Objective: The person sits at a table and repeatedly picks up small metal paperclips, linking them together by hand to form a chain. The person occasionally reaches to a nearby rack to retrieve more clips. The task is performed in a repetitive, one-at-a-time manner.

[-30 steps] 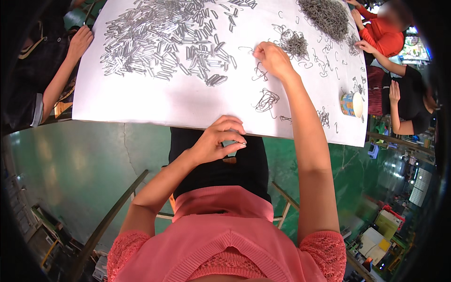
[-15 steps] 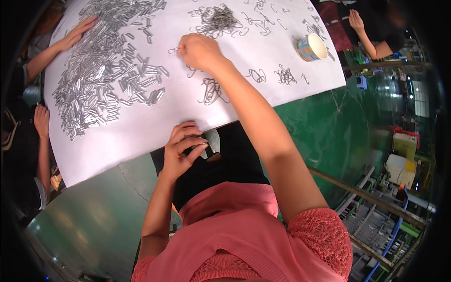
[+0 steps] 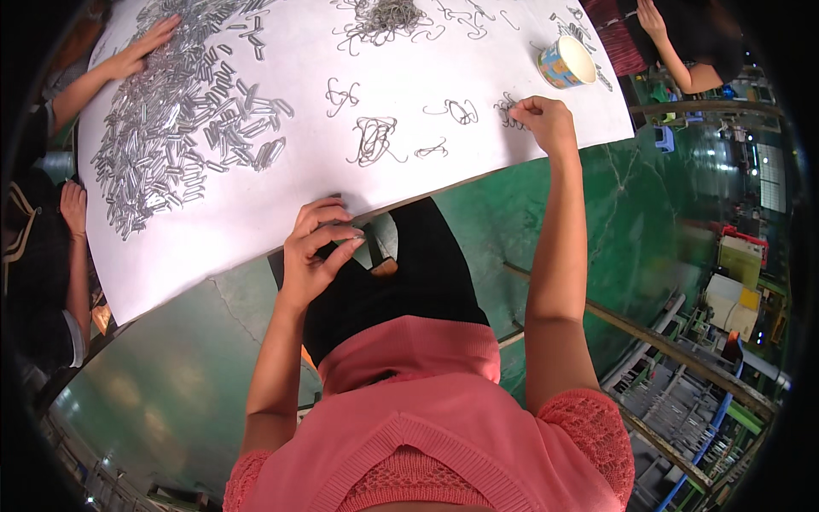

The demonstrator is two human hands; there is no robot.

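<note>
My right hand (image 3: 546,121) is at the right part of the white table (image 3: 256,226), fingertips pinched over a small pile of bent wire hooks (image 3: 509,109). Whatever the fingertips hold is hidden. At the near edge, my left hand (image 3: 317,247) is curled with thumb and forefinger together; what is between them is too small to name. Between the hands lie a tangled bunch of wire hooks (image 3: 375,142) and a smaller group of hooks (image 3: 432,149). Two more little clusters of hooks, one on the left (image 3: 342,96) and one on the right (image 3: 462,111), lie farther back.
Shiny elongated metal pieces (image 3: 162,128) cover the table's left side. A larger heap of wire hooks (image 3: 388,15) is at the back, and a patterned paper cup (image 3: 565,63) stands at right. A co-worker's hand (image 3: 149,47) touches the metal pieces; other people stand around.
My right hand has moved from the table's middle to the small hook pile on the right. Hooks formerly under my forearm now show. My left hand keeps its pinch near the edge.
</note>
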